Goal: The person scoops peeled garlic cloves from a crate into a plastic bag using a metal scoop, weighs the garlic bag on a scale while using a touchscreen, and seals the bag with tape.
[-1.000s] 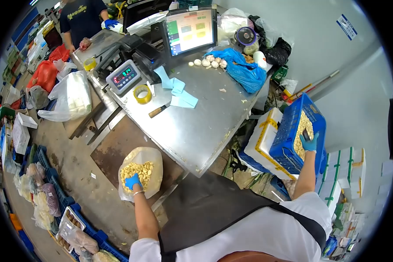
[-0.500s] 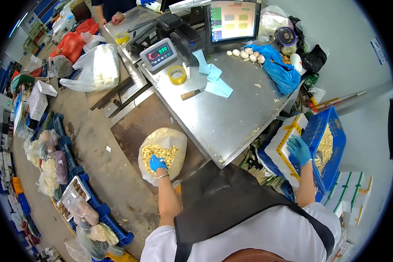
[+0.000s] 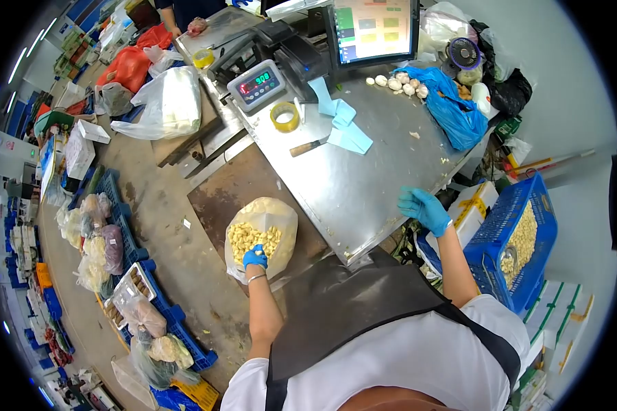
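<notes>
My left hand (image 3: 255, 257), in a blue glove, is closed at the near side of a clear plastic bag (image 3: 281, 218). Pale peeled garlic cloves (image 3: 252, 236) fill the bag, which stands on a brown scale platform (image 3: 230, 179). What the left fingers grip is too small to make out. Gloved too, my right hand (image 3: 425, 209) is over the right edge of the metal table (image 3: 363, 198), fingers spread and holding nothing. A blue basket (image 3: 483, 264) of cloves stands at the right, with a metal scoop (image 3: 509, 255) lying in it.
On the table are a scale display (image 3: 256, 85), tape (image 3: 284, 117), a knife (image 3: 304, 148), blue cloths (image 3: 349, 137), garlic bulbs (image 3: 397, 85) and a blue bag (image 3: 452, 116). A white foam box (image 3: 474, 211) adjoins the basket. Bagged produce (image 3: 103, 240) lies left. Another person (image 3: 192, 8) stands beyond.
My right hand has let go of the scoop, left the basket and moved left toward the table. My left hand stays at the bag. The view has shifted, and the display reading has changed.
</notes>
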